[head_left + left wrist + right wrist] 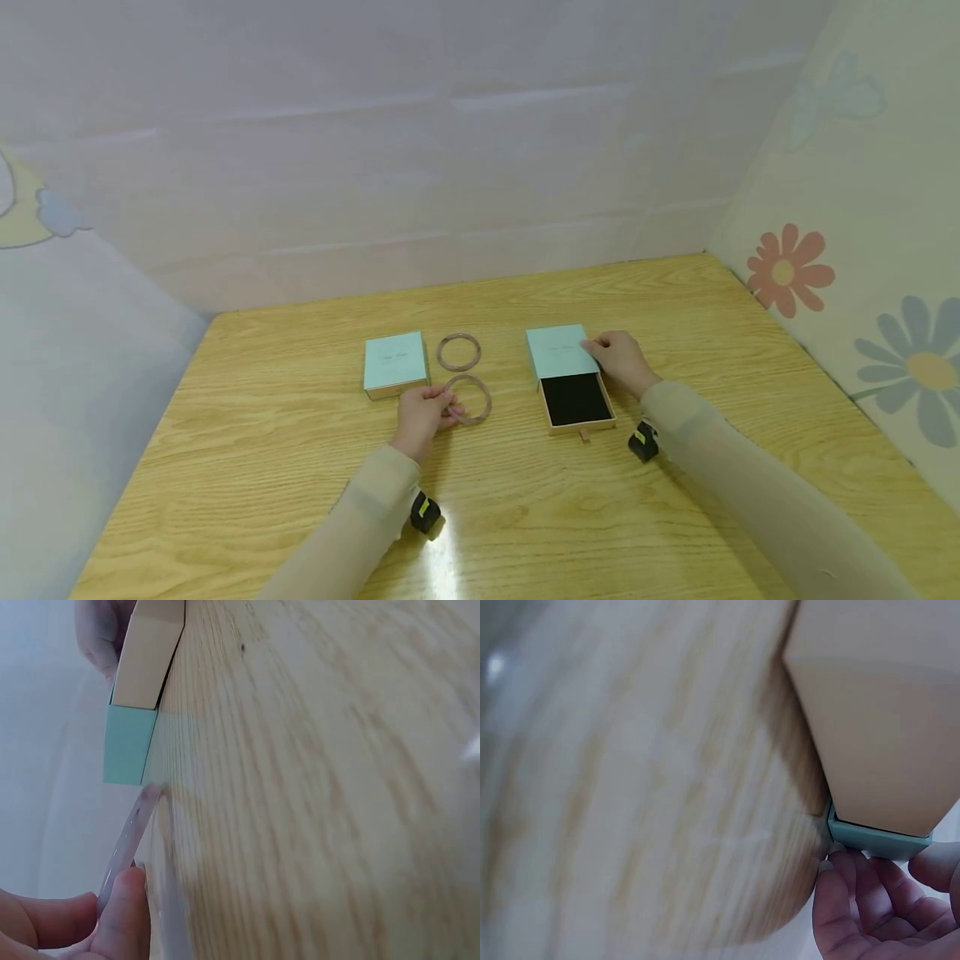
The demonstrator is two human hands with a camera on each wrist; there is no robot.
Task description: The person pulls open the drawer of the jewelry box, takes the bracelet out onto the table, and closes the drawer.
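Note:
My left hand [422, 414] pinches a pale mauve bangle [490, 400] between thumb and fingers. In the left wrist view the bangle [126, 844] is tilted, its far side low by the wood surface. A second, similar bangle [459, 369] lies flat just behind it. To the right, my right hand [622, 360] grips the right edge of a mint-green box sleeve [555, 350]. The box's peach drawer [551, 417] is pulled partway out toward me, showing a black lining [576, 400] with nothing on it. In the right wrist view, fingers [870, 896] hold the sleeve's edge [881, 841].
A closed mint-green box [395, 360] sits left of the bangles, close behind my left hand. A small ribbon tab [585, 435] sticks out from the drawer front. The wooden table [247, 467] meets a pale cloth backdrop [375, 167] at the back and sides.

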